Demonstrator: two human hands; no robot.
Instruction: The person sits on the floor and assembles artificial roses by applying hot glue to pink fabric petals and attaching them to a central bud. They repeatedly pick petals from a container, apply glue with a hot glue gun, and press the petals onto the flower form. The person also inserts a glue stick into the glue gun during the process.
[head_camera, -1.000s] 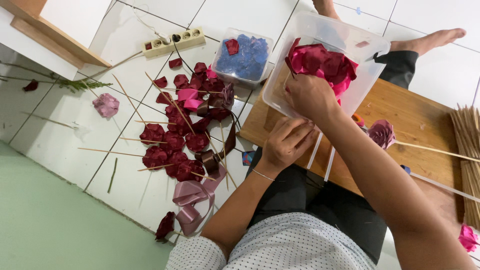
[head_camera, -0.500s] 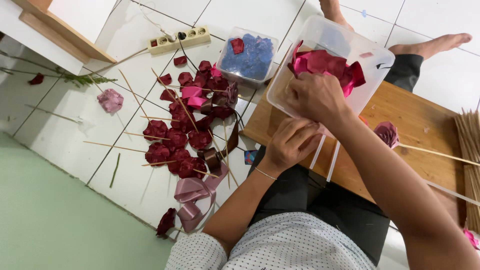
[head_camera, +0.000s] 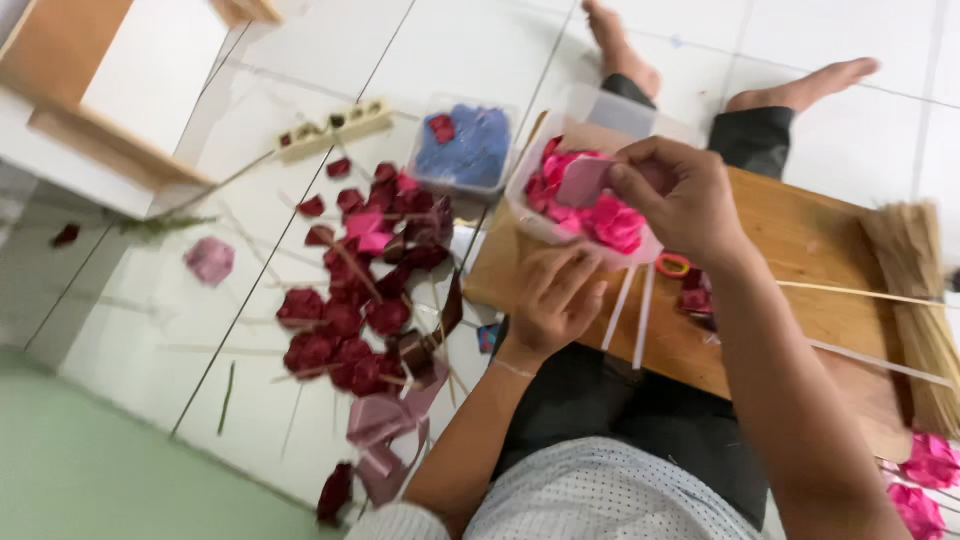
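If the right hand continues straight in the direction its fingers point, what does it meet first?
Probably the pink petals in the clear container: the right hand points left just above them, though its height is unclear.

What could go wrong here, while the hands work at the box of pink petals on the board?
The clear box sits at the corner of the wooden board; a push from the right hand, which lifts a pink piece over it, might tip it off. The left hand lies near loose white strips and may knock them. The dark red flowers lie scattered on the floor by the knee, easy to crush.
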